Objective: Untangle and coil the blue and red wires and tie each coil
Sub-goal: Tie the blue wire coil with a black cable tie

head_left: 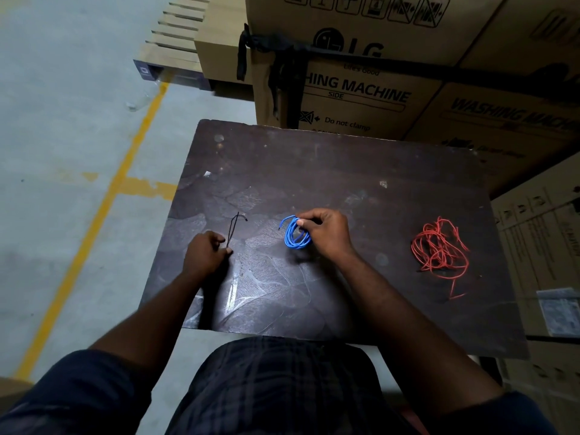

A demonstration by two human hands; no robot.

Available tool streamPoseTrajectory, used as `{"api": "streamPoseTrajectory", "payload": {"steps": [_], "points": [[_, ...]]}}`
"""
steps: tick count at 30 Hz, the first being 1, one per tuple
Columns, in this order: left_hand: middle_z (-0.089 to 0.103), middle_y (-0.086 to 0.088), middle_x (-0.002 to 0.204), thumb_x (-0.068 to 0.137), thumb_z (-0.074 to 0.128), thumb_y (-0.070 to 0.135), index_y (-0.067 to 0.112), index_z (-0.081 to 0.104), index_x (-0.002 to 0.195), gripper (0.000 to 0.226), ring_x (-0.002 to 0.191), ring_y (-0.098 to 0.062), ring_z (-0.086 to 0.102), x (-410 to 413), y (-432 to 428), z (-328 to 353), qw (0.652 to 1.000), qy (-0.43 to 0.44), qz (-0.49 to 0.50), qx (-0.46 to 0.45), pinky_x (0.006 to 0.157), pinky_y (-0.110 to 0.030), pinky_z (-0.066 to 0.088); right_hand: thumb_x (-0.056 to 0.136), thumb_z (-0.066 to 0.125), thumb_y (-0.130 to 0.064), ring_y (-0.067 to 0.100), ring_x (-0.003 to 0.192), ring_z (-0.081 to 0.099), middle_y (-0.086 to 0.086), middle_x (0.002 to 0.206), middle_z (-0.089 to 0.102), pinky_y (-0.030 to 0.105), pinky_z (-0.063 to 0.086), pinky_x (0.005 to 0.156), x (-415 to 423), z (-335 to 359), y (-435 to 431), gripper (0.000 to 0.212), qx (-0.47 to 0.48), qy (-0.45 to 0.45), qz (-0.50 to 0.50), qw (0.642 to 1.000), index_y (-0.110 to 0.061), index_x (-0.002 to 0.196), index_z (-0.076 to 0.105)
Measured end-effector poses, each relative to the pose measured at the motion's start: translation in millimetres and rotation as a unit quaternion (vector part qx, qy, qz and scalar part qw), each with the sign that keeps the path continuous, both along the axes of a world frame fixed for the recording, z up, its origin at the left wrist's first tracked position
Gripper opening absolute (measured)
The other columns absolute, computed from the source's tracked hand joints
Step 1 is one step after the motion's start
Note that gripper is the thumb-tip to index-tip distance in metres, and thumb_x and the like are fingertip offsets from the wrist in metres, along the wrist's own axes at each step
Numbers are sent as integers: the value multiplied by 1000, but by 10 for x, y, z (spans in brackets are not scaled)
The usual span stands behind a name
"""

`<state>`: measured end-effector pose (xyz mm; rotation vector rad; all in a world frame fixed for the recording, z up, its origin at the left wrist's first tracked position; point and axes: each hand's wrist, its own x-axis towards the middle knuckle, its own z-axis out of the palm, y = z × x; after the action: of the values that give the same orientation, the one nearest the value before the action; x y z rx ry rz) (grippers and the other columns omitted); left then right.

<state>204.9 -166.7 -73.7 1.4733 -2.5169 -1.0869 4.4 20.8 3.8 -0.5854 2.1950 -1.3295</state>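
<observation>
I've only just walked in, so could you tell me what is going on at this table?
A person is working at the dark table. Their right hand grips the blue wire, already wound into a coil, while their left hand pinches a thin black tie beside it; the coil looks not yet tied. The red wire lies apart on the right, a loose tangle that neither hand touches.

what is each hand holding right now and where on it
The right hand grips the blue wire coil by its right side. The left hand pinches the thin black tie at its near end.
</observation>
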Motion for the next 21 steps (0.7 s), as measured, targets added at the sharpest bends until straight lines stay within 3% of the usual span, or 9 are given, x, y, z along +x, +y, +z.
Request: {"api": "streamPoseTrajectory", "payload": {"steps": [3,5,11,16,18,21], "points": [[67,-2,78,76,77,26,20,67,78,12,78,-21,65,116,5,-63,999,-36,-23,-24,68,-26,43,80,73,-5,-3,58,63,-12,70,70,15,51,62,13,11,-55,11,-1,-6,5,1000,-14,85,77],[65,2,69,79,72,29,21,61,67,18,74,-22,66,159,0,-121,998,-42,-27,-35,64,-25,41,80,73,-5,-2,57,63,-11,69,70,14,51,60,27,17,-87,11,-6,-10,8,1000,-14,85,77],[68,-9,84,90,58,32,17,60,78,19,83,-29,65,86,108,16,998,-37,-4,-51,74,-34,49,81,72,-4,-2,56,61,-4,72,71,12,49,58,37,20,-128,10,-10,-16,14,1000,-11,87,77],[66,-4,90,95,56,27,14,58,94,13,82,-21,59,-68,250,257,998,56,2,-36,72,-28,39,80,72,-5,1,61,63,1,78,74,12,50,63,32,-1,-117,10,-2,-3,8,1000,-9,88,77],[66,2,84,91,63,26,17,61,92,9,76,-10,59,-152,341,401,992,124,18,-5,71,-25,42,80,72,-7,3,64,64,-1,78,74,15,51,67,20,-19,-116,10,5,9,-11,1000,-10,88,77],[67,6,80,87,70,22,19,64,85,6,73,3,60,-262,505,654,978,207,-5,-1,67,-8,42,79,73,-9,4,68,65,-2,80,74,20,53,73,-46,-36,-94,11,11,18,-47,999,-11,89,78]]}}
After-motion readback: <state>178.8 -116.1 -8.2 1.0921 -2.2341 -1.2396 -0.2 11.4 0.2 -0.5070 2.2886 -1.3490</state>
